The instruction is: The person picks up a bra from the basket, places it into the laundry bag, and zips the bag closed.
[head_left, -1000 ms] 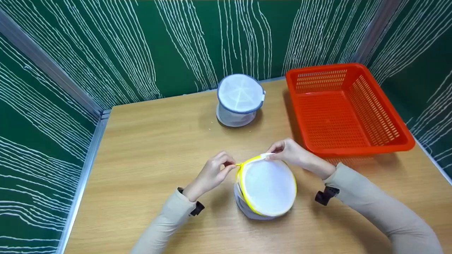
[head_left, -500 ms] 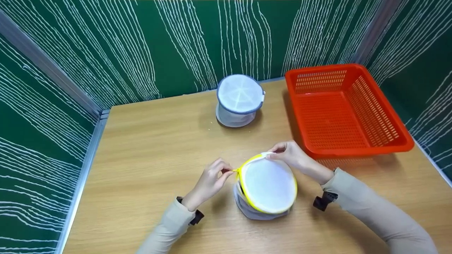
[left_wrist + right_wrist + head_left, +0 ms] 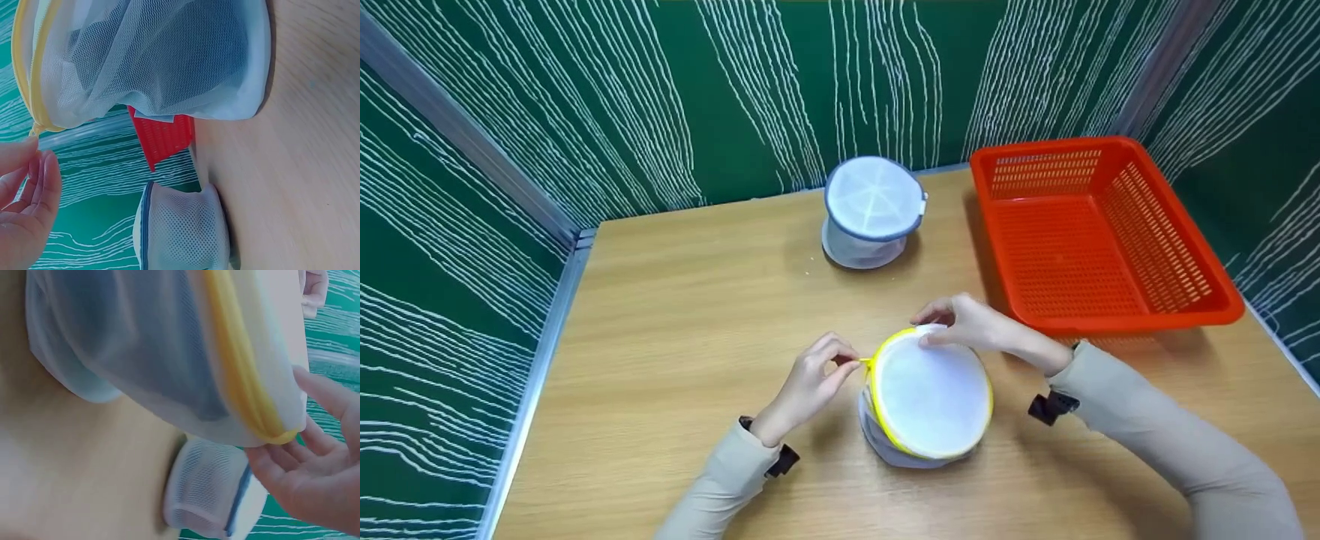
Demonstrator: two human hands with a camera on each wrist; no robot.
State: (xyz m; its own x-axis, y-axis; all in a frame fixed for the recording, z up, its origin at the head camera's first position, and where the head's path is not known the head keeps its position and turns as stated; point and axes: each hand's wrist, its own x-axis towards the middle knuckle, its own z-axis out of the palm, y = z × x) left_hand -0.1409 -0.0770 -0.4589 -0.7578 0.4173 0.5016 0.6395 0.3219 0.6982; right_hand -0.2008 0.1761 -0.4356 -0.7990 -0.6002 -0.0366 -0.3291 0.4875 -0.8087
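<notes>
A cylindrical white mesh laundry bag [image 3: 934, 397] with a yellow zipper round its top stands upright on the table. Its pale round lid tilts slightly, and dark material shows through the mesh wall [image 3: 163, 62]. My left hand [image 3: 817, 375] pinches the yellow zipper pull [image 3: 865, 361] at the bag's left side. At the far edge, my right hand [image 3: 964, 324] holds the rim, thumb on the lid and fingers under the yellow zipper [image 3: 242, 365]. A second, smaller mesh bag [image 3: 874, 202] with a blue zipper stands upright behind.
A red plastic basket [image 3: 1080, 322] with slotted walls sits at the back right of the wooden table [image 3: 697, 300]. Green panels [image 3: 735, 97] with white wavy lines enclose the back and sides. Small white specks lie near the smaller bag.
My right hand's fingers have shifted slightly left along the rim. The left hand, still pinching the pull, has dropped a little toward me. The blue-zippered bag and basket stay put.
</notes>
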